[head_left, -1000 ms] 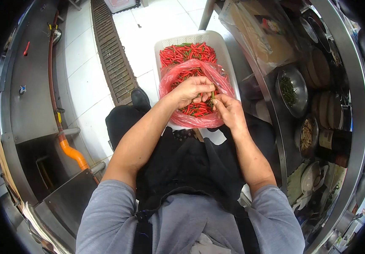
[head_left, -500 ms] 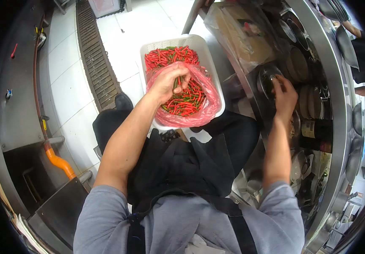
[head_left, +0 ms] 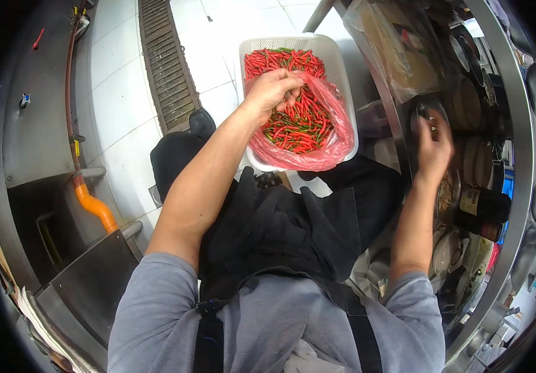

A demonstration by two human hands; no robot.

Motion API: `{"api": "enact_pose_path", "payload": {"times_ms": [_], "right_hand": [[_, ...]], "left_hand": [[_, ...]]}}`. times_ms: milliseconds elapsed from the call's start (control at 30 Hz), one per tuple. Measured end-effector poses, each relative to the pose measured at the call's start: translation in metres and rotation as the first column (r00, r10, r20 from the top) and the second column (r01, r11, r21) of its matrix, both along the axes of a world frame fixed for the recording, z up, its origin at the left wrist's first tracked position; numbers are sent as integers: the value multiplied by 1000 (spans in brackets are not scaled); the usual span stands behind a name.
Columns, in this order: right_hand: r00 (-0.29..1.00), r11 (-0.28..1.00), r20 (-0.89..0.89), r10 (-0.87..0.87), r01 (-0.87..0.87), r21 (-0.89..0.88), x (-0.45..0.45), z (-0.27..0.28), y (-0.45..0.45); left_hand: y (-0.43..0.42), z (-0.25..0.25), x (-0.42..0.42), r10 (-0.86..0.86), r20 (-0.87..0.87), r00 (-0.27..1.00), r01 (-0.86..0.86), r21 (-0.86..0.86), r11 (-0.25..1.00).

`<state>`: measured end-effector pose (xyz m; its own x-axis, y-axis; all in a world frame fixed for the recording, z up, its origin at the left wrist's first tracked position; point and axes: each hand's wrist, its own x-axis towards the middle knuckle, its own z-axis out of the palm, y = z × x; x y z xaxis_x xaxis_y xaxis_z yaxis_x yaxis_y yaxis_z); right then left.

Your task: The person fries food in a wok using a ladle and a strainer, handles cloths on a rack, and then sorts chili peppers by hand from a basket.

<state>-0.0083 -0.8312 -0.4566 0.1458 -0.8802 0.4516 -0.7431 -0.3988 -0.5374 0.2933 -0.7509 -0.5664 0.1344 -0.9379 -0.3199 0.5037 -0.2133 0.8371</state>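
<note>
A white plastic basket (head_left: 347, 93) holds small red and green chili peppers (head_left: 297, 127). Some lie loose at its far end, and more fill a pink plastic bag (head_left: 329, 160) whose mouth is spread wide. My left hand (head_left: 274, 93) is over the bag with its fingers curled closed. What they hold, if anything, is hidden. To the right, my right hand (head_left: 435, 151) is at a dark bowl (head_left: 424, 107) on the shelf. Motion blurs its fingers.
Metal shelving (head_left: 498, 68) on my right carries stacked dishes, a dark bottle (head_left: 485, 205) and a plastic-wrapped package (head_left: 404, 53). A floor drain grate (head_left: 167, 65) runs along white tiles. On the left, a steel cabinet (head_left: 28, 137) stands beside an orange pipe (head_left: 94, 208).
The view has shifted, so the basket and shelf appear farther right and slightly higher. My left hand is still closed over the bag; my right hand stays by the bowl, fingers moving.
</note>
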Motion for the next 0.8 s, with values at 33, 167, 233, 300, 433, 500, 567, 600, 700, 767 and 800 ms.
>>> {"api": "enact_pose_path", "payload": {"times_ms": [33,167,233,300,433,500,567,600,700,767,800], "right_hand": [[987,988,-32,155,-155,17,15,-8,9],[839,834,-118,531,-493,247,70,-73,31],[764,800,-256,592,-521,297,91,-116,35],[727,800,-340,597,-508,318,108,-140,39],[662,772,-402,632,-492,402,129,-157,39],[653,763,-396,645,-526,376,133,-158,39],[672,765,-368,643,-537,355,132,-160,31],[692,769,-338,638,-546,334,131,-159,28],[829,809,-144,541,-465,360,113,-137,17],[945,683,101,311,-297,667,104,-116,18],[923,635,243,298,-382,671,94,-118,14]], "left_hand": [[-1,-3,1,2,25,1000,-2,11,1000],[-1,-2,4,40,74,996,-41,14,999],[-1,-5,7,37,68,997,-38,18,999],[-1,-7,8,30,55,998,-31,16,999],[-1,-5,10,32,61,998,-34,29,999],[-2,-3,11,28,93,995,-32,43,999],[-3,-3,12,22,127,992,-29,54,998],[-4,-3,13,14,140,990,-21,54,998],[-5,-7,12,-3,170,985,-7,55,998],[-6,-8,10,-12,188,982,3,52,999],[-5,-8,9,-39,198,979,26,68,997]]}}
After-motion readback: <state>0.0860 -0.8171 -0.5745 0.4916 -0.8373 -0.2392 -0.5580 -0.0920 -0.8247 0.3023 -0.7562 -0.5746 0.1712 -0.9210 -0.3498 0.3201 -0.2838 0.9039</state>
